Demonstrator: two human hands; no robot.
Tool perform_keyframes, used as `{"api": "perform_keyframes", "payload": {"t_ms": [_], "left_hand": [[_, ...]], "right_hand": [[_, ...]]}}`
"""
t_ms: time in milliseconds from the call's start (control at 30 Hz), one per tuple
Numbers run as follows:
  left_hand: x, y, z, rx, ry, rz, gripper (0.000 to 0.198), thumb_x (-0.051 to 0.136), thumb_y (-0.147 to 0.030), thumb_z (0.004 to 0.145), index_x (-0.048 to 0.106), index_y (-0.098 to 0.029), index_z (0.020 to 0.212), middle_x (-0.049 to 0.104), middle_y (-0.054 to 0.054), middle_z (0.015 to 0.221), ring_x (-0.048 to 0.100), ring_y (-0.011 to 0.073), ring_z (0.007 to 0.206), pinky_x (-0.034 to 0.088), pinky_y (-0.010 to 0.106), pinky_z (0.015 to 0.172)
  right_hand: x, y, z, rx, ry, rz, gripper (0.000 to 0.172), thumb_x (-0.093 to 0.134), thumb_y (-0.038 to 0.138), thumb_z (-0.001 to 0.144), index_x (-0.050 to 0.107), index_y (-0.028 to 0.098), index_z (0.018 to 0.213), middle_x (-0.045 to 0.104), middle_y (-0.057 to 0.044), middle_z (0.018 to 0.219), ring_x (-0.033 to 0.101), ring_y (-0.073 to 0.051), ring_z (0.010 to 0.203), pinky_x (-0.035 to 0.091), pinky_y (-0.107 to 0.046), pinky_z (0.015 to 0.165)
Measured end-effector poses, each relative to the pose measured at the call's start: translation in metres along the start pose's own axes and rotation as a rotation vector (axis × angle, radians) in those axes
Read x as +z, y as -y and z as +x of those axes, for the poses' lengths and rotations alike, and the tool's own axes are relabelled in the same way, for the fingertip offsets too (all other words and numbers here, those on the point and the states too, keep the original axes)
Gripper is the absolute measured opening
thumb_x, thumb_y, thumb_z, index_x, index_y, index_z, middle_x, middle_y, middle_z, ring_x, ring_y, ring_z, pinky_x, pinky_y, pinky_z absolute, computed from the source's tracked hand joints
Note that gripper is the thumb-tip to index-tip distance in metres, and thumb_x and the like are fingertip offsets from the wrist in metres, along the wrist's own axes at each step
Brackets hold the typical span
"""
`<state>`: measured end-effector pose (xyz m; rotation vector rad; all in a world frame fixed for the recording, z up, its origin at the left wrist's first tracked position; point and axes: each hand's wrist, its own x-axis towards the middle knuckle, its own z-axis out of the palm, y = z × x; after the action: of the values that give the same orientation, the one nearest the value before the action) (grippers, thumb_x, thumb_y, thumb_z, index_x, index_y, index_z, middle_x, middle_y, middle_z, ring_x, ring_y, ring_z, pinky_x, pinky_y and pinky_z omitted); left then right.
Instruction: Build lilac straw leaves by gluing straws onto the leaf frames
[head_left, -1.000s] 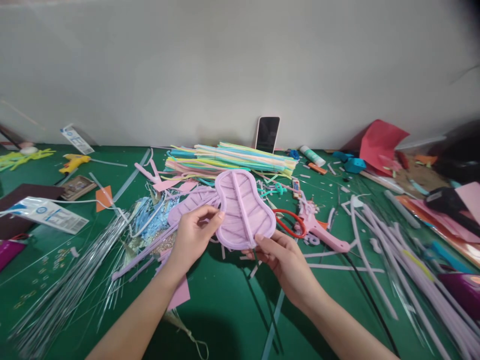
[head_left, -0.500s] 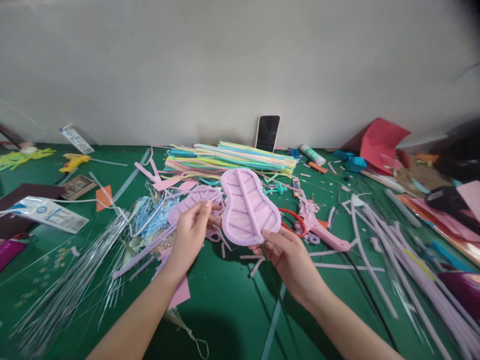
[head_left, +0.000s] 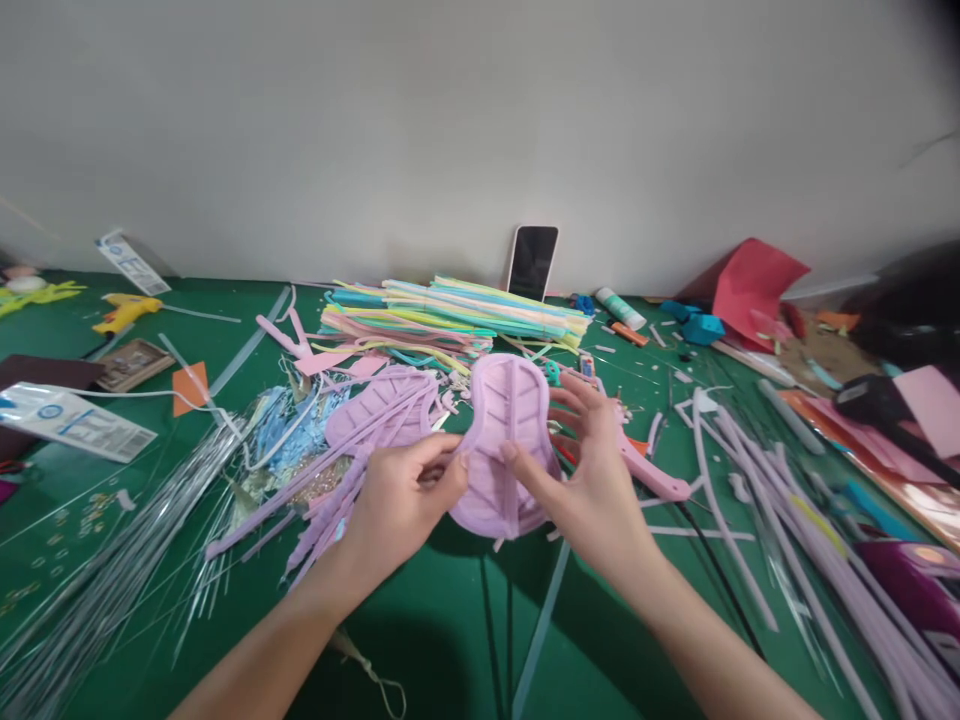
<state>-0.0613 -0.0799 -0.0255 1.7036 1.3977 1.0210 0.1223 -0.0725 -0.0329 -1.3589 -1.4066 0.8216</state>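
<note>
A lilac, leaf-shaped pipe-cleaner piece point(head_left: 508, 410) with a raised midrib and slanting side veins is held upright above the table. My left hand point(head_left: 409, 500) pinches its lower left edge between thumb and fingers. My right hand point(head_left: 592, 470) is at its right side, thumb pressed on the front near the midrib and fingers spread past the right edge, partly behind it. Just left of it lies a second lilac veined piece point(head_left: 382, 405), with long lilac stems point(head_left: 300, 485) across and beside it. A pink glue gun point(head_left: 652, 470) lies beyond my right hand.
Behind lies a bundle of pastel pipe cleaners point(head_left: 450, 310), with a phone point(head_left: 533, 262) leaning on the wall. Silver wires point(head_left: 142, 540) and a yellow glue gun point(head_left: 126, 312) are on the left. Lilac pipe cleaners point(head_left: 840, 560) and red paper point(head_left: 757, 290) are on the right.
The leaf-shaped piece has come lower and turned more upright. My left hand has moved right onto its edge. My right hand has shifted from its bottom tip to its right side.
</note>
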Motion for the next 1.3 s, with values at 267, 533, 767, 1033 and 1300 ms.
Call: {"api": "perform_keyframes", "payload": {"t_ms": [267,533,767,1033,1300], "left_hand": [[0.003,-0.002,-0.002,0.091,0.051,0.096,0.024,0.053,-0.029,0.089,0.072,-0.015,0.085,0.050,-0.003,0.052,0.041,0.0103,0.046,0.032,0.021,0.044],[0.009,-0.003,-0.001,-0.024,0.043,-0.014,0.022,0.052,-0.027,0.085,0.068,-0.016,0.075,0.055,-0.002,0.057,0.045,0.0111,0.051,0.034,0.021,0.047],[0.006,-0.004,0.005,-0.298,0.127,-0.311,0.035,0.044,-0.036,0.090,0.068,-0.018,0.107,0.051,-0.002,0.061,0.045,0.0131,0.054,0.037,0.023,0.048],[0.011,0.007,0.004,-0.282,0.194,-0.262,0.027,0.061,-0.034,0.083,0.063,-0.019,0.105,0.050,-0.005,0.061,0.041,0.0099,0.054,0.029,0.021,0.049],[0.012,0.008,0.007,-0.208,0.168,-0.243,0.016,0.060,-0.034,0.084,0.060,-0.018,0.083,0.054,-0.003,0.066,0.046,0.0111,0.061,0.033,0.022,0.055]], "right_hand": [[0.007,0.002,0.006,-0.028,0.023,-0.133,0.085,0.076,0.045,0.070,0.032,0.022,0.139,0.042,-0.015,0.142,0.042,-0.030,0.131,0.035,-0.050,0.110],[0.012,0.001,0.003,-0.111,-0.036,-0.218,0.076,0.072,0.042,0.074,0.033,0.019,0.136,0.039,-0.016,0.143,0.036,-0.028,0.138,0.029,-0.050,0.115],[0.007,-0.007,0.007,-0.025,-0.043,-0.183,0.076,0.072,0.043,0.072,0.034,0.020,0.134,0.041,-0.016,0.142,0.039,-0.028,0.136,0.031,-0.050,0.115],[0.006,-0.012,0.006,0.024,0.019,-0.089,0.061,0.062,0.036,0.081,0.035,0.020,0.133,0.041,-0.016,0.142,0.040,-0.027,0.135,0.034,-0.050,0.113],[0.009,-0.012,0.002,0.000,0.010,-0.070,0.059,0.062,0.031,0.080,0.037,0.021,0.132,0.044,-0.013,0.139,0.042,-0.026,0.132,0.032,-0.051,0.114]]}}
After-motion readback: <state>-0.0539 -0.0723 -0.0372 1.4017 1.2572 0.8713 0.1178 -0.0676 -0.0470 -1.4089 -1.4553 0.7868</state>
